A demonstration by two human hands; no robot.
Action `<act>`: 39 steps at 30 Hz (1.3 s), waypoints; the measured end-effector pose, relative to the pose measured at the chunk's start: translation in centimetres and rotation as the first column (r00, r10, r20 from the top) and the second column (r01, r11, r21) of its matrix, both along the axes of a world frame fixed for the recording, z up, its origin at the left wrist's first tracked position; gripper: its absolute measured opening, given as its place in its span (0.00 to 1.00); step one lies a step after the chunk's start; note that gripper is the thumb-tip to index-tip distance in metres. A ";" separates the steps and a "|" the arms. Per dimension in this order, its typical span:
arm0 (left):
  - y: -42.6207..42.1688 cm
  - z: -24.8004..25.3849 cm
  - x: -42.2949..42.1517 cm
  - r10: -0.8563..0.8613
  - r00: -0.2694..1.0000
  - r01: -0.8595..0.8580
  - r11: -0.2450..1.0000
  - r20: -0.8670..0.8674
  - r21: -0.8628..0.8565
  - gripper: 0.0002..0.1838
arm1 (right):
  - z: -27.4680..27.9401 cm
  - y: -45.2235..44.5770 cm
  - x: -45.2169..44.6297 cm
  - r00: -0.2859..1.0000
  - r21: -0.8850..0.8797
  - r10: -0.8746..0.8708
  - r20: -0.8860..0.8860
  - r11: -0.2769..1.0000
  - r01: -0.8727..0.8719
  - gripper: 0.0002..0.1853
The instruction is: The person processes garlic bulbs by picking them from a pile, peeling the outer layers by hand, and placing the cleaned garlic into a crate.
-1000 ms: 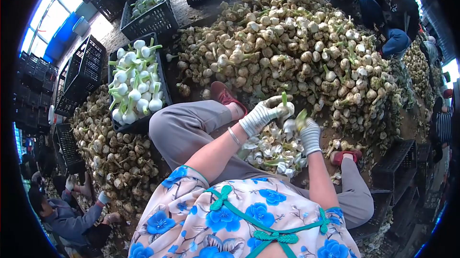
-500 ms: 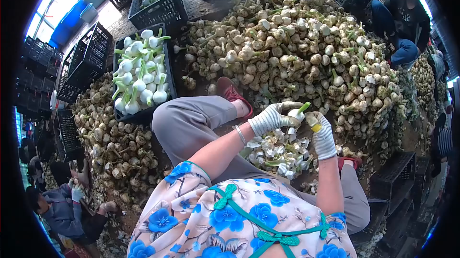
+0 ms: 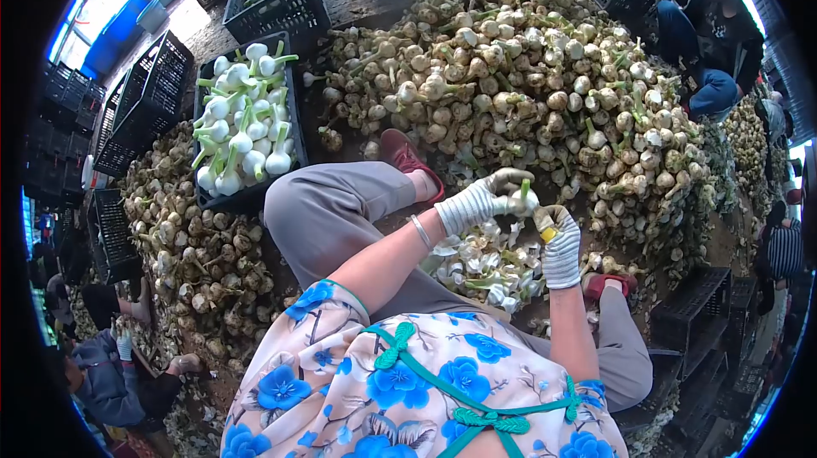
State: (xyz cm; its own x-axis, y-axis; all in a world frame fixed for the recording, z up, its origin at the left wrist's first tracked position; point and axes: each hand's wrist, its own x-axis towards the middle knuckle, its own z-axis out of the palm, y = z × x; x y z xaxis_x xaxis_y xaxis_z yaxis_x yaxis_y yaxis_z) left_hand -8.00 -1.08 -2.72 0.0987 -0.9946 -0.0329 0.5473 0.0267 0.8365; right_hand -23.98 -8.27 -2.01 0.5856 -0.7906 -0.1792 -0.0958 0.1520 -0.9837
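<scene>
The garlic bulb [image 3: 527, 202] is just right of the middle of the frame, its green stem upright, pinched between the fingers of my left hand [image 3: 481, 204]. My right hand [image 3: 561, 252] is curled close against its lower side, a yellow patch [image 3: 548, 235] showing at the fingers; whether they clamp anything, I cannot tell. I judge I am partway through working on this one bulb, which calls for a steady left pinch and small right-hand strokes. Below lie loose peelings [image 3: 494, 275], between my legs, where I have most room to move. The big garlic pile [image 3: 511, 92] rises close above my hands; my bent knee [image 3: 294, 203] edges the left, beside the black crate [image 3: 300, 130] of white bulbs [image 3: 242, 142] at upper left.
</scene>
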 end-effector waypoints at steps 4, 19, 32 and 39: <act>-0.3 -0.4 -0.5 0.152 0.977 -0.140 0.986 -0.152 0.086 0.16 | -0.5 1.2 1.2 0.996 -0.362 0.068 -0.061 0.928 -0.086 0.06; -0.8 -1.5 -0.7 0.405 0.895 -0.357 0.901 -0.187 0.247 0.11 | -1.9 0.0 2.8 0.985 -0.369 -0.024 -0.169 0.929 -0.040 0.07; -1.0 -1.4 1.2 0.339 0.630 -0.205 0.940 -0.698 0.271 0.13 | -5.2 -1.2 0.5 0.971 -0.438 0.097 -0.220 0.879 -0.188 0.11; 0.2 -2.0 1.2 0.624 0.598 -0.292 0.754 -0.503 0.589 0.13 | -9.7 -3.7 -1.1 0.889 -0.154 0.172 -0.425 0.954 -0.258 0.15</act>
